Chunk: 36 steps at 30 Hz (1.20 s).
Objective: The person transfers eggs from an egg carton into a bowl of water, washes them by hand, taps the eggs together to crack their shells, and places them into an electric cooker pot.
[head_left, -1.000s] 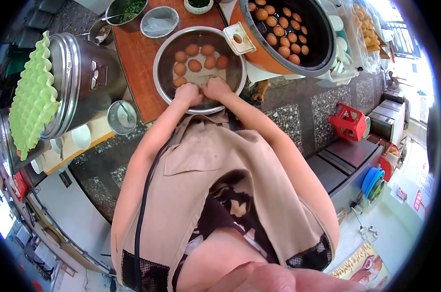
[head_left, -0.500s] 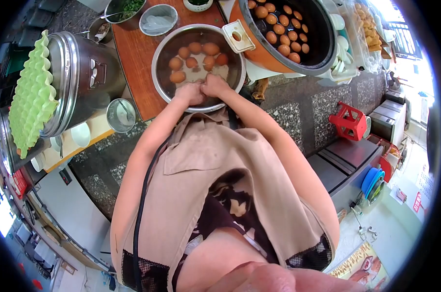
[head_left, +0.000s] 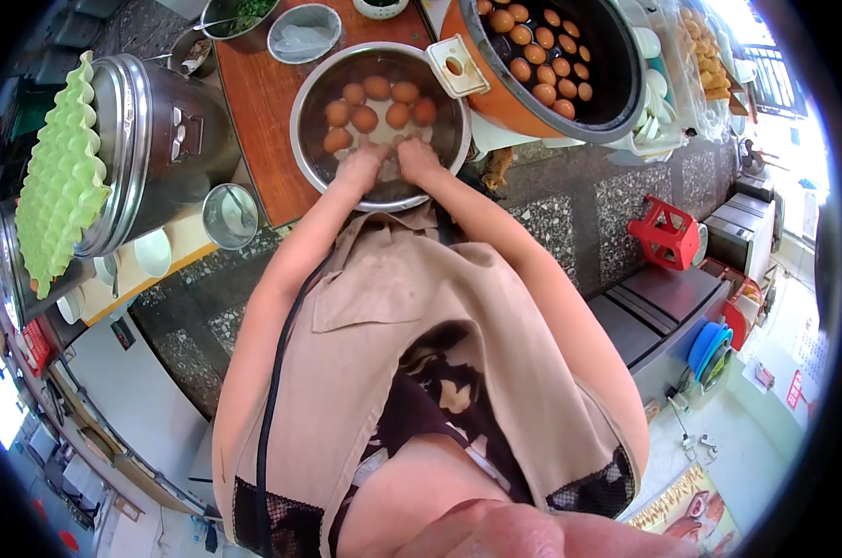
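A wide metal bowl (head_left: 300, 153) holds several brown eggs (head_left: 365, 119) in liquid, grouped toward its far side, with pale matter under them. Both my hands are down inside the bowl, side by side with a small gap. My left hand (head_left: 363, 167) points its fingers forward, just short of the nearest eggs. Beside it, my right hand (head_left: 417, 160) has its fingers apart and reaching down near the eggs on the right. I see no egg in either hand; the fingertips are partly hidden in the liquid.
Right of the bowl stands an orange pot (head_left: 504, 98) with many brown eggs in dark liquid. On the wooden table (head_left: 263, 130) are a plastic-lined bowl (head_left: 304, 37) and a bowl of chopped greens (head_left: 249, 11). At left, a green egg tray (head_left: 63, 181) leans on a steel pot (head_left: 174, 139).
My hands were together at the bowl's near side. They have separated and moved forward toward the eggs, some of which have shifted slightly.
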### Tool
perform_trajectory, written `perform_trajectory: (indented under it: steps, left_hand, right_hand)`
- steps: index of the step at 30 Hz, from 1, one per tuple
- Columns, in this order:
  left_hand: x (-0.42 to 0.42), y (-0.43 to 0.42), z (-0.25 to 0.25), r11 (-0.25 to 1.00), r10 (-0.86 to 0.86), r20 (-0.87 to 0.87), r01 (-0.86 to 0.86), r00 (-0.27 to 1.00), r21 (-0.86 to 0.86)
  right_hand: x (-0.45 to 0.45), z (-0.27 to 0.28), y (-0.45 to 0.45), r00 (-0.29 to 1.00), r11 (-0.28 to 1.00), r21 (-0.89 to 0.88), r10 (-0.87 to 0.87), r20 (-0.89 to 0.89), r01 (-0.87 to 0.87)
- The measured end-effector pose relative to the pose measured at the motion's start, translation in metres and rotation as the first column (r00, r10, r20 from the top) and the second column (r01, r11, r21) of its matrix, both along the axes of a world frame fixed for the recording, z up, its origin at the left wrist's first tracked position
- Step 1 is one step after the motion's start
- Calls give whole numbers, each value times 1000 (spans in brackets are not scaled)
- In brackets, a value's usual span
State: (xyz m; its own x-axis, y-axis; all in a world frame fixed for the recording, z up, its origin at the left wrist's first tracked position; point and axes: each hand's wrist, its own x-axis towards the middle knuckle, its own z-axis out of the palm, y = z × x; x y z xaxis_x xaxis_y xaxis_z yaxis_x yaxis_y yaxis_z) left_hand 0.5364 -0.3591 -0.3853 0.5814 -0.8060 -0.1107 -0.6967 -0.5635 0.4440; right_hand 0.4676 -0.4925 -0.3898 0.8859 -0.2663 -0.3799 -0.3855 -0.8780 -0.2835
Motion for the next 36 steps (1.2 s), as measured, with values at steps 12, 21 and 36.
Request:
perform_trajectory:
  steps: [12,21,36]
  left_hand:
    - [33,-9,10,581,-6,-990,-805,142,-119]
    - [21,-11,33,554,-86,-961,-789,262,-264]
    - [15,-23,-2,988,4,34,-9,999,156]
  right_hand:
    - [13,30,-21,601,-344,717,-393,-696,606]
    - [11,89,5,734,-118,833,-418,-535,540]
    - [94,167,-298,794,787,-199,-500,346,583]
